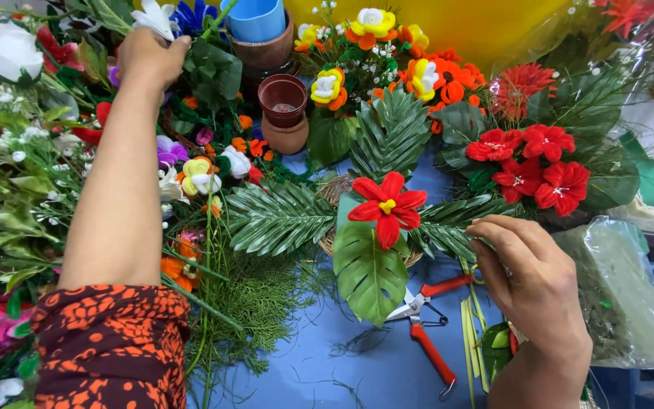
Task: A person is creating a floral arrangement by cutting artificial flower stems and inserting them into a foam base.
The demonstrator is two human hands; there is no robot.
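Left hand point(147, 54) pinching light, bendy flower stem point(212, 24), best gripped low; right hand point(533, 280) loosely curled, holding fern leaf point(448, 223).

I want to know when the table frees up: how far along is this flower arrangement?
Done: the small wicker basket already holds a red artificial flower, palm fronds and a broad green leaf. In hand: the left hand grasps a stem in the pile; the right hand touches a frond. Left: many loose flowers lie unused.
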